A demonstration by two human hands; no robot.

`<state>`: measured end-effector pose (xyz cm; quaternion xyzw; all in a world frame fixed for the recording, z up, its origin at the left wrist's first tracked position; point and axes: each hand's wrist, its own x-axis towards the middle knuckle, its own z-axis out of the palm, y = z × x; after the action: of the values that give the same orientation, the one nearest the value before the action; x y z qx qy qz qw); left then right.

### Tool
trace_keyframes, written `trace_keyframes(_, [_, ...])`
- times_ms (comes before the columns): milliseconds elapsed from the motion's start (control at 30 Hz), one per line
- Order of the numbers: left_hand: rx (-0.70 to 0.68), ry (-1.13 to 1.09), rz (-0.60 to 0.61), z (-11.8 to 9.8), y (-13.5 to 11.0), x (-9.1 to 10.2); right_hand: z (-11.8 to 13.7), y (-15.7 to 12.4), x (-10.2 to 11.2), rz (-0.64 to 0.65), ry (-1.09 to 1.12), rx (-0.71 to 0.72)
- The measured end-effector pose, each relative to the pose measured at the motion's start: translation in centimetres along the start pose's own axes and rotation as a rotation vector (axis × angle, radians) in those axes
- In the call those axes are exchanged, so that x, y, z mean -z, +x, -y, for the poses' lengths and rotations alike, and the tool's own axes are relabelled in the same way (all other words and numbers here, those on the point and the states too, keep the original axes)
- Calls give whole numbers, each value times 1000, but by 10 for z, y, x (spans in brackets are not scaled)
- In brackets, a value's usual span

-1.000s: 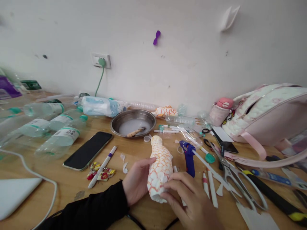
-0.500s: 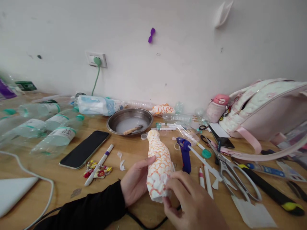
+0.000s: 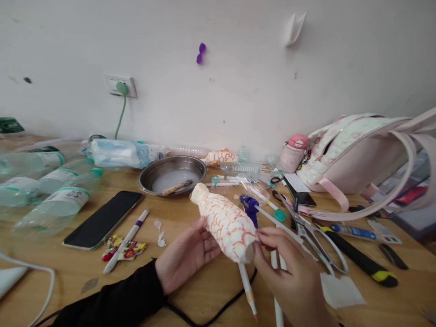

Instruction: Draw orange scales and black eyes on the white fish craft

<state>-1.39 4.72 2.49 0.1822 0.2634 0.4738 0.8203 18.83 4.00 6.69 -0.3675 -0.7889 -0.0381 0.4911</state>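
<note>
A white, bottle-shaped piece wrapped in what looks like paper, with orange scale lines drawn over it, is held tilted above the table. Its narrow neck points up and left. My left hand supports it from the left, thumb at its side and fingers partly hidden beneath. At the wide lower end, my right hand pinches the rim between thumb and fingers. An uncapped orange-tipped marker shows below the wide end, tip downward; whether a hand holds it, I cannot tell.
A metal bowl of cloudy liquid with a brush stands behind. Left are a phone and several plastic bottles. Toward the right lie a blue glue gun, scissors, a black-and-yellow cutter and a pink backpack.
The wrapped bottle shape has turned from nearly upright to leaning left, its wide end swinging right. The orange-tipped marker now shows beneath it. The view has shifted slightly right.
</note>
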Motion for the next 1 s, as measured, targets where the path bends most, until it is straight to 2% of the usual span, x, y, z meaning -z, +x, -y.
trace_keyframes(133, [6,7,-2,1,-4,1,-1,-4,3,12,78,-113])
trace_keyframes(233, [-21,-27,70,1,-9,-3,0,-3,4,28,111,-161])
trace_keyframes(367, [-73,-107,167,0,-10,-8,-2,-5,1,166,67,-251])
trace_keyframes(467, [-102,-107,128,1,-8,-9,-5,-9,-3,235,-17,-284])
trace_keyframes(600, [-83,-61,65,5,-9,-10,-8,-13,-8,238,-84,-285])
trace_keyframes(833, [-79,-54,34,6,-9,-10,-7,-15,-15,255,-55,-317])
trace_keyframes(1000, [-112,-48,27,6,-9,-10,-7,-17,-17,239,-31,-287])
